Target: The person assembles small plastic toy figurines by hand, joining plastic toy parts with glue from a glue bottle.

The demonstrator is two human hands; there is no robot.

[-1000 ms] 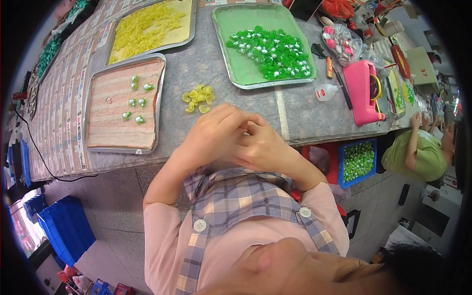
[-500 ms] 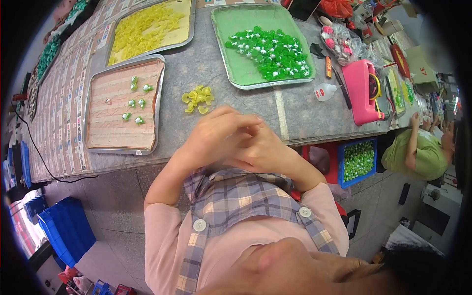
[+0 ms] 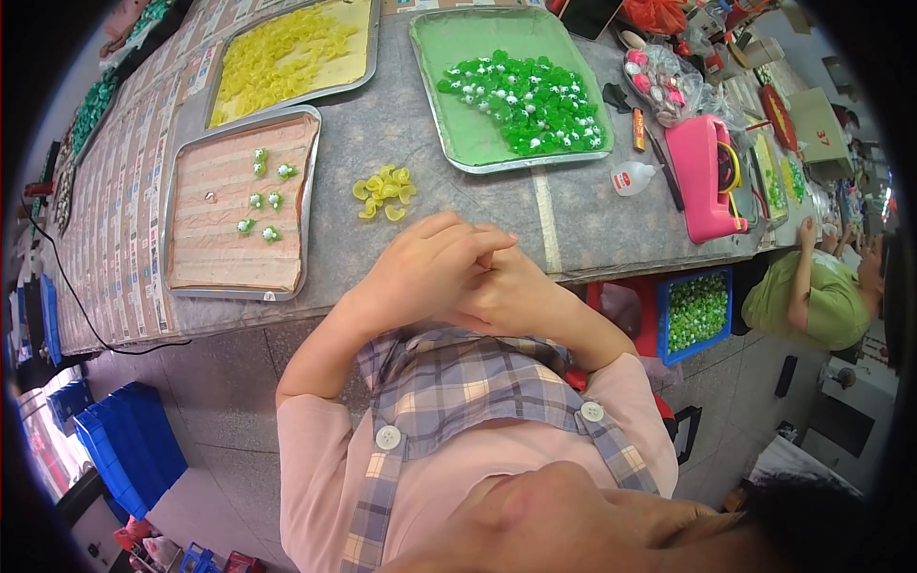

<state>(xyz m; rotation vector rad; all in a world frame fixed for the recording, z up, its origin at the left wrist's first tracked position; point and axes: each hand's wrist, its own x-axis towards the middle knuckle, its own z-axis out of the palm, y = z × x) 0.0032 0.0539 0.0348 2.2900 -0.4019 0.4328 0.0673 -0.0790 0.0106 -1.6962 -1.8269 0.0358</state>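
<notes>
The left hand [image 3: 425, 263] laps over the right hand [image 3: 511, 291]; whether they hold anything, I can't tell. Yellow pieces [image 3: 387, 190] lie just beyond. Seemingly few green figures [image 3: 256, 200] are done, on the pink-lined tray [image 3: 220, 253]; a big green heap [image 3: 540, 115] is left.

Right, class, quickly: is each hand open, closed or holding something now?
Left hand: curled; whether it holds anything cannot be told.
Right hand: partly hidden by the left; its grip cannot be told.

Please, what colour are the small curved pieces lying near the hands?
The small curved pieces are yellow and look translucent, seen best in the head view.
</notes>
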